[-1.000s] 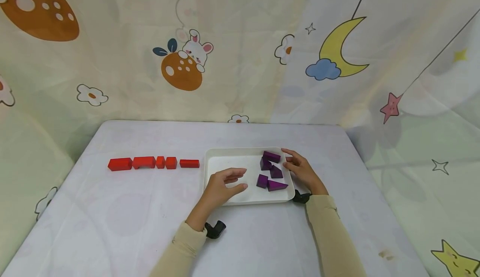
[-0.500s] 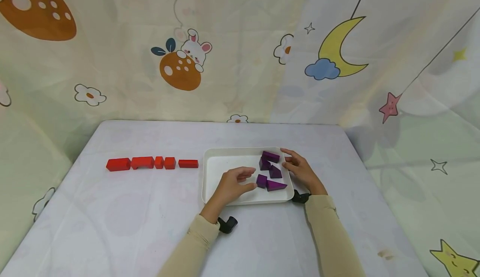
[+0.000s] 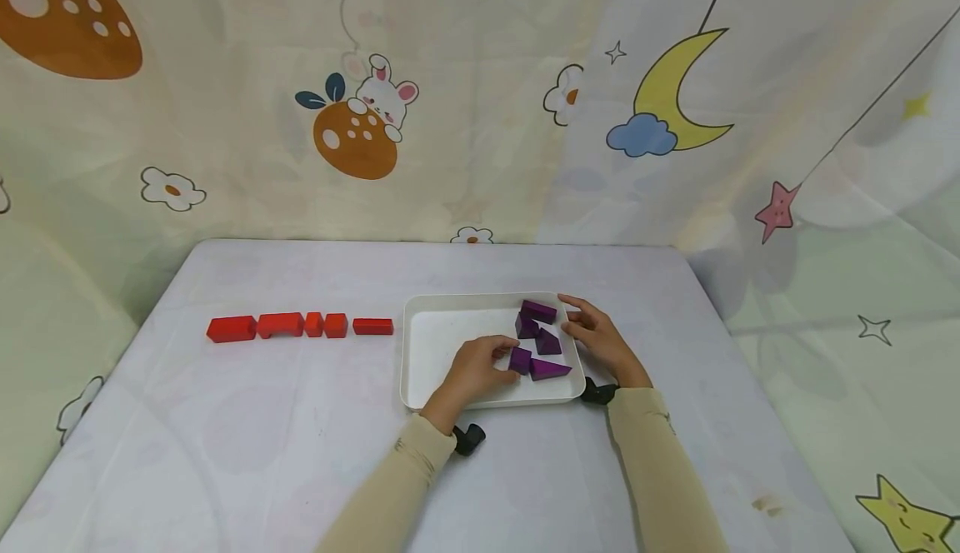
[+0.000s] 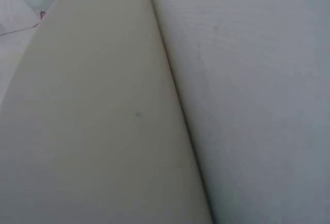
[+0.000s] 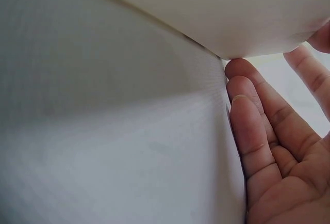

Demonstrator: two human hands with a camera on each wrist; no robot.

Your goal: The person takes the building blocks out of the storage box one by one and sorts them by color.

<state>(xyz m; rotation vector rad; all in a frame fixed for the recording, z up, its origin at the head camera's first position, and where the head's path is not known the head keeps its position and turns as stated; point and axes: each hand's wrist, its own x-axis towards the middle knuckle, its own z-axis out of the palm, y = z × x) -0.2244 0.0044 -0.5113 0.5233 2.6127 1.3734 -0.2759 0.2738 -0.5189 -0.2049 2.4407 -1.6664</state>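
My left hand [image 3: 480,367] is over the white tray [image 3: 442,311], thumb and fingers spread on either side of a small purple block [image 3: 520,360]. Fingertips come right up to that block, which sits in the tray. Touching it is a purple wedge block [image 3: 550,369]. Behind lie a long purple block [image 3: 538,311], a dark purple block [image 3: 527,326] and another purple block [image 3: 548,341]. My right hand [image 3: 603,341] holds the tray's right edge, thumb at the rim. In the right wrist view, its fingers [image 5: 250,126] lie along the tray's outer wall [image 5: 247,22].
Left of the tray, several red blocks [image 3: 281,325] form a row on the white-covered table [image 3: 247,453]. The nearest red block [image 3: 372,326] lies close to the tray's left wall. A patterned cloth [image 3: 480,145] hangs behind the table.
My left hand has moved right across the tray, from its middle to the small purple block. The right hand stays at the tray's edge, and the blocks have not moved.
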